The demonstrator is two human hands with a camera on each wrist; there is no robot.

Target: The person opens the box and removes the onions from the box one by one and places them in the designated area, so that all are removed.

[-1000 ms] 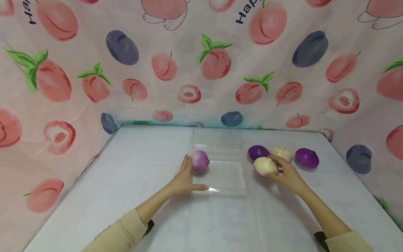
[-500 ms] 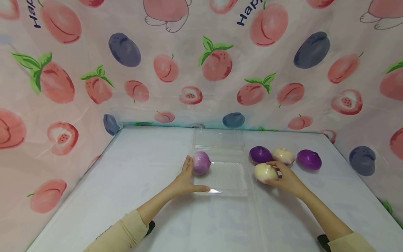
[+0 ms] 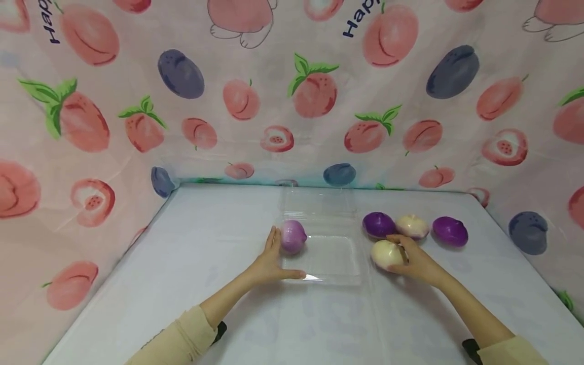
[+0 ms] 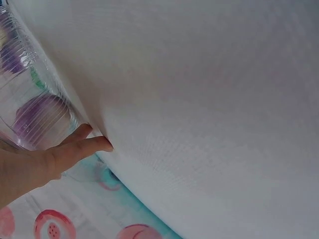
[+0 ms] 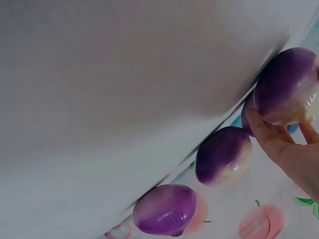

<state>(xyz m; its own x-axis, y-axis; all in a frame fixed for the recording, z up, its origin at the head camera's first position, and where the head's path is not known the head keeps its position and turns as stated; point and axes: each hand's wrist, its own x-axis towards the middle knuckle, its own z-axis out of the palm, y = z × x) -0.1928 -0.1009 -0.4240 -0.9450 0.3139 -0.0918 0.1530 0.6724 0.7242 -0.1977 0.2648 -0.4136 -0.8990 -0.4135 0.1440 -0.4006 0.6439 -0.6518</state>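
In the head view, my right hand [image 3: 417,261] grips a cream onion [image 3: 386,255] by its right side, thumb in front and fingers behind. The right wrist view shows this onion [image 5: 286,87] with a purple lower half. My left hand [image 3: 269,261] touches the left side of a clear plastic container [image 3: 330,256], its fingers straight and its thumb along the front edge. Inside that container, at the left, sits a lilac onion [image 3: 293,236] beside my left fingertips. The left wrist view shows my left hand [image 4: 55,162] against the container's outside.
Behind the held onion lie a dark purple onion [image 3: 378,225] and another cream onion [image 3: 412,226]. A bright purple onion [image 3: 450,231] is farther right. The container's lid [image 3: 318,201] lies folded back toward the fruit-patterned curtain [image 3: 278,101]. A white cover lies over the table [image 3: 214,218].
My right hand has drawn the cream onion a little toward me, away from the dark purple one. My left hand and the container stay in place. The view has shifted slightly.
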